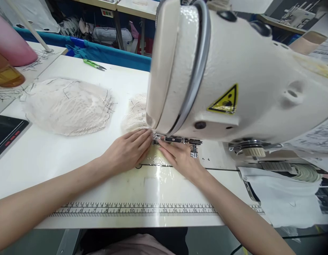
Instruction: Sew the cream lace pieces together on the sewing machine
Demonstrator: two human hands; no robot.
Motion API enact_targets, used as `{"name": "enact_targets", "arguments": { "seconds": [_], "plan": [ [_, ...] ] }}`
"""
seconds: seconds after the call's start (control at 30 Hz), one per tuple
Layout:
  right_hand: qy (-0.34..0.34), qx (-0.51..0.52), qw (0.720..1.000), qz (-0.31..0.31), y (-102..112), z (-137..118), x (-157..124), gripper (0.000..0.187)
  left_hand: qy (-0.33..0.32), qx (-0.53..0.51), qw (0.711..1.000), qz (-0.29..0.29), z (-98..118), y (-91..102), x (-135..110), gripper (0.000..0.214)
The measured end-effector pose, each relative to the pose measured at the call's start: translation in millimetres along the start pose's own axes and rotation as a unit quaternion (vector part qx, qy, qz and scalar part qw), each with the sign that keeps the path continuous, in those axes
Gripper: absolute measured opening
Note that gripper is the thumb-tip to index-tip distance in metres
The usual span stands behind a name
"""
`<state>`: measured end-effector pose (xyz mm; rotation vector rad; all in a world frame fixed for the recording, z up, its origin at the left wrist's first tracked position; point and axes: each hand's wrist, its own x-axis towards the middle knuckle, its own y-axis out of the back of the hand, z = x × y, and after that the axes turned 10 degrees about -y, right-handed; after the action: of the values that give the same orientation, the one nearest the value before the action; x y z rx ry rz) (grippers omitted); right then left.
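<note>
While the left hand [128, 150] lies flat, pale cloth [137, 111] crinkles beyond; dark threads show. I cannot tell if the right hand [184, 159] grips.

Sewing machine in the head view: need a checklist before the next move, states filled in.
1. Left hand at the smaller fabric piece: ok, at its near edge.
2. Right hand well away from the presser foot: not ok, fingertips close by.
3. Needle position: cannot tell, not clearly visible.
4. Green snips away from both hands: ok.
5. Larger fabric piece apart from the smaller one: ok.
</note>
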<state>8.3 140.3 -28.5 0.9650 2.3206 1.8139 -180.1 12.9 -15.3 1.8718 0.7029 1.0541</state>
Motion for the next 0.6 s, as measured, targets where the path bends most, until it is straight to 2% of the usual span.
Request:
{"name": "enact_targets", "arguments": {
  "seconds": [0.33, 0.6],
  "plan": [
    [-0.026, -0.020, 0.999, -0.028, 3, -6, -3, 0.035, 0.010, -0.020, 1.000, 0.004, -3, 2.7, 4, 0.028],
    [-0.021, -0.060, 0.998, -0.011, 7, -12, -1, 0.038, 0.032, -0.038, 0.999, -0.021, 0, 1.8, 3, 0.029]
  ]
}}
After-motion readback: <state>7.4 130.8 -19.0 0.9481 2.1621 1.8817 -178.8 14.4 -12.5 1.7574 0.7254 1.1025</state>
